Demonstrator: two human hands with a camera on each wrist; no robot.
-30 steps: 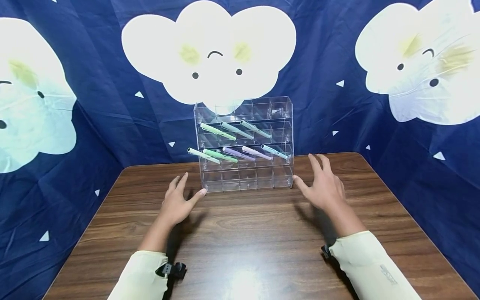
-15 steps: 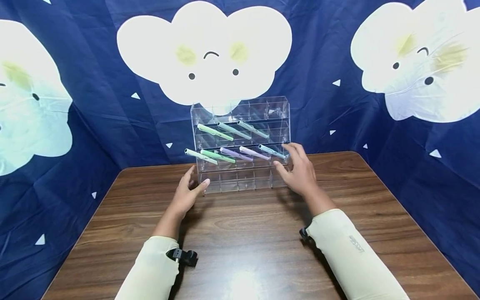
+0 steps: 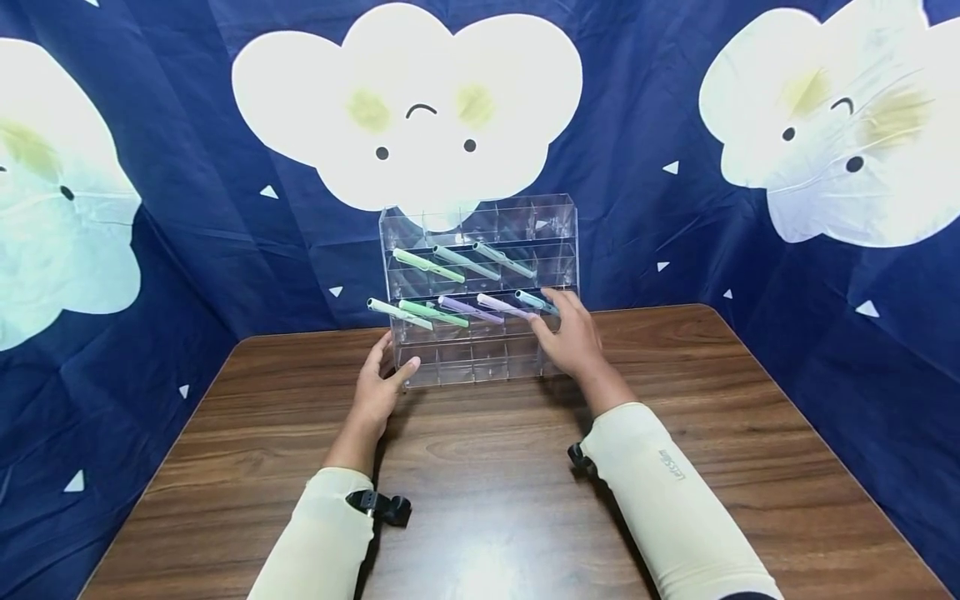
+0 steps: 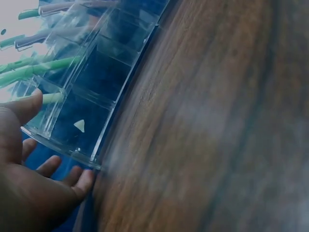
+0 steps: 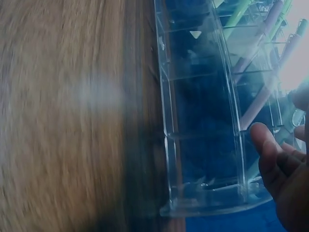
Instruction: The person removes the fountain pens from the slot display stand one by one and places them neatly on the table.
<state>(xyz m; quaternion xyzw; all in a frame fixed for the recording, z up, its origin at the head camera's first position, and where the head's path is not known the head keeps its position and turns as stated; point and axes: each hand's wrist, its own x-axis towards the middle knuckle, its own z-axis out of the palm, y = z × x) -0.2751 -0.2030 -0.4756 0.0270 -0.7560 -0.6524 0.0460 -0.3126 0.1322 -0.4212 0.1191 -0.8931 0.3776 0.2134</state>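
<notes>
A clear acrylic pen rack (image 3: 453,372) stands at the back of the table, with slanted pens in its two middle tiers. At its left side is my left hand (image 3: 377,393), thumb before the front edge and fingers loosely bent along the side panel (image 4: 60,147); I cannot tell how firmly they touch. My right hand (image 3: 574,340) reaches over the right end of the lower pen row. Its fingers partly hide a light blue pen (image 3: 531,300), and its thumb (image 5: 260,133) is by the lower end of a pink pen (image 3: 498,305). No grip on either pen shows.
Purple (image 3: 470,309), green (image 3: 435,313) and whitish (image 3: 397,312) pens fill the lower row leftward. Above lie a yellow-green pen (image 3: 427,265) and two grey-teal ones. A blue curtain (image 3: 315,250) with clouds hangs behind the wooden table (image 3: 480,467).
My right hand has moved left and forward, from beside the rack to the light blue pen. The left hand has come in against the rack's left side. The pens stay in their slots.
</notes>
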